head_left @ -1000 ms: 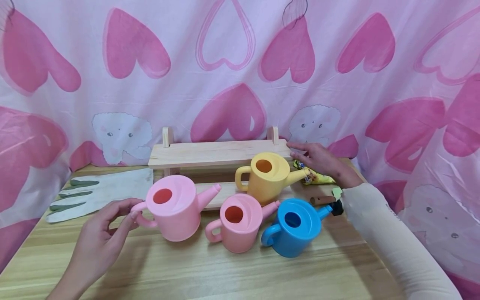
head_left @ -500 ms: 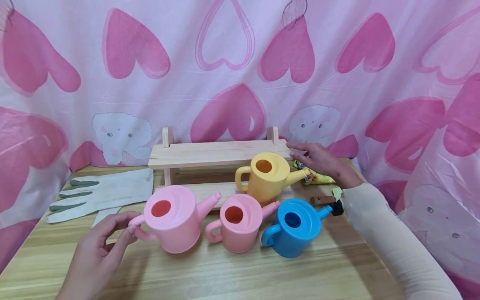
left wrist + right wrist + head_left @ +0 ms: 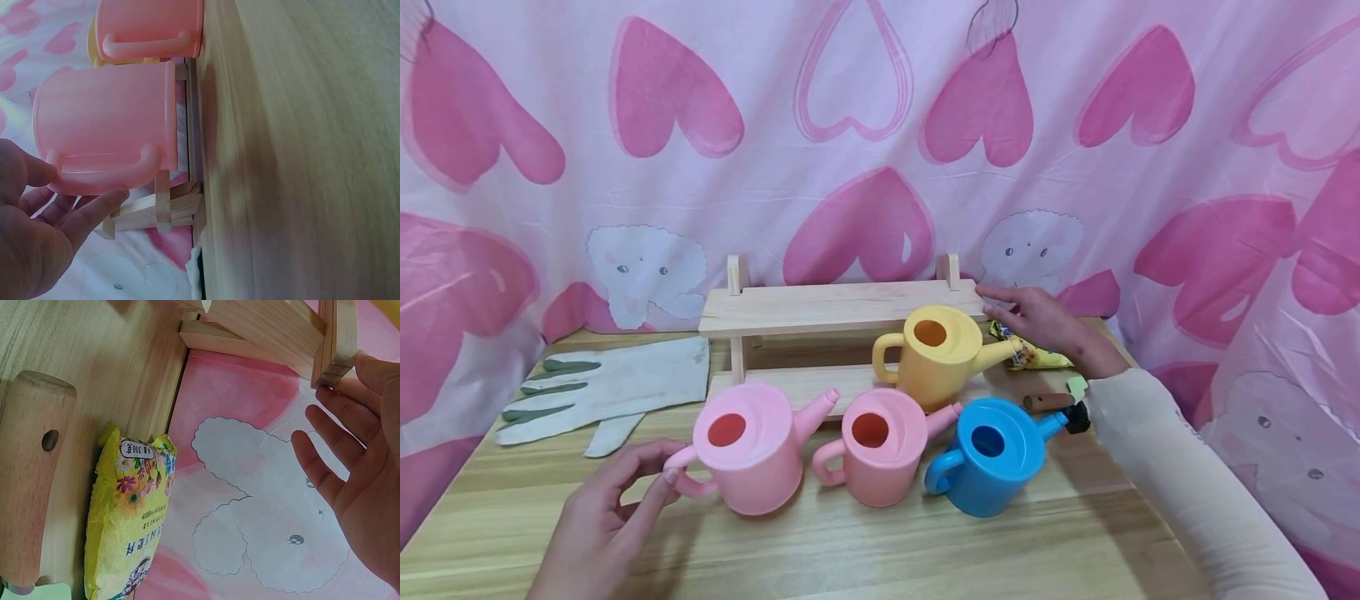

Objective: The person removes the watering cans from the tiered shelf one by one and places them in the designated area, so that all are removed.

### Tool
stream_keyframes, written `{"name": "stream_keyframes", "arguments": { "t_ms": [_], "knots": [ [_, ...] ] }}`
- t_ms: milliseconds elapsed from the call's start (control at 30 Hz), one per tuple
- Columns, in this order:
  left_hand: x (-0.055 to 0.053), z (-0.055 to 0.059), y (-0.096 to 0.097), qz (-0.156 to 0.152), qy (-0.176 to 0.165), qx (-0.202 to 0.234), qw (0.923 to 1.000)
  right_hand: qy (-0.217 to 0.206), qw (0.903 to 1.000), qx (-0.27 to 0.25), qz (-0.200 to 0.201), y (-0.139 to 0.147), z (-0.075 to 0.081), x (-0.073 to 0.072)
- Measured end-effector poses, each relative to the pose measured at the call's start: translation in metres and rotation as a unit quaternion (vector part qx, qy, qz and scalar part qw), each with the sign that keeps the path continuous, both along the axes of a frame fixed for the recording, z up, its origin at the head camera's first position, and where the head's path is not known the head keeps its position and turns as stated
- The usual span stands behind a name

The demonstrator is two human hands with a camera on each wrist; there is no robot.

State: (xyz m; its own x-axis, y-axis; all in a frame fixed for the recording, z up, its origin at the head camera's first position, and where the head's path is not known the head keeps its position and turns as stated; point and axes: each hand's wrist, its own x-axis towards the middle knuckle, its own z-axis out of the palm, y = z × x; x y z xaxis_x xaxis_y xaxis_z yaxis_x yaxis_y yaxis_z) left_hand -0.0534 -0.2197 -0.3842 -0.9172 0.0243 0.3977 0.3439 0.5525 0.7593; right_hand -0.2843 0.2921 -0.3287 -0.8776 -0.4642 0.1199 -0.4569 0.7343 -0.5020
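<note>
Leftmost watering can [image 3: 758, 462], judged light and stiff, is pinched at its handle [image 3: 134, 174], the apt hold, by left hand [image 3: 598, 515]; shelf [image 3: 820, 306] is touched by right hand [image 3: 1039, 320], fingers extended.

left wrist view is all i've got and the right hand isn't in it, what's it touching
Observer: The right hand touches the right end of the wooden shelf's upper board.
Operator: ok, any watering can my view leaves out
Observer: Yes, a blue watering can, standing upright at the right end of the front row.
Operator: and is anything lying near that shelf end
Observer: A flower-printed yellow bag lies there, plainest in the right wrist view.
</note>
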Motion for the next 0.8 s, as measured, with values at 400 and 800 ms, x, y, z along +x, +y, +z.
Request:
{"name": "stream_keyframes", "arguments": {
  "t_ms": [400, 800],
  "knots": [
    [-0.005, -0.007, 0.003, 0.006, -0.037, -0.036, 0.9987, 0.008, 0.9999, 0.004, 0.009, 0.001, 0.001, 0.0],
    [-0.011, -0.017, 0.003, -0.004, -0.034, -0.039, 0.9987, 0.004, 0.9999, -0.001, 0.012, 0.002, 0.001, -0.001]
  ]
}}
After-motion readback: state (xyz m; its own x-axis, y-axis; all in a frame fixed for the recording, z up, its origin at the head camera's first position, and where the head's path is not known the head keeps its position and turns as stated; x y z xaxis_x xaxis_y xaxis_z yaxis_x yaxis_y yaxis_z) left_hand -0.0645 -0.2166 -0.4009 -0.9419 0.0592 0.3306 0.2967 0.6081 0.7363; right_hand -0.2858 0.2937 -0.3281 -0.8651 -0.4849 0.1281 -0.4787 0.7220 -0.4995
